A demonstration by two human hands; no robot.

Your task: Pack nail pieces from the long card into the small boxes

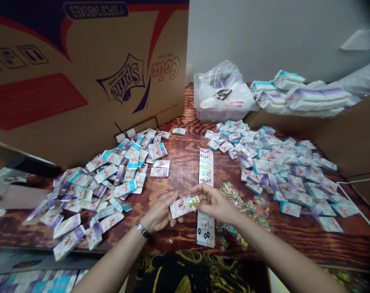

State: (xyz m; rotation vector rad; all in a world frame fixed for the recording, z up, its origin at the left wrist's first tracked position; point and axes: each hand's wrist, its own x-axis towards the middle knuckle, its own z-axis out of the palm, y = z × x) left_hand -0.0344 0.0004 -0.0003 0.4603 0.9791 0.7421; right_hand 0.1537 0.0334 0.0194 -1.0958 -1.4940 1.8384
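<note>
Two hands meet near the middle of the front edge of the table point(185, 156), the left hand point(159, 214) holding a box point(179, 208), the right hand point(217, 204) pinching what may be a slip point(193, 201); apparent insertion calls for squared edges.

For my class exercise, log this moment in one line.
left hand: holding small box; right hand: holding colourful slip; nearby: printed strips, multicoloured packets
</note>
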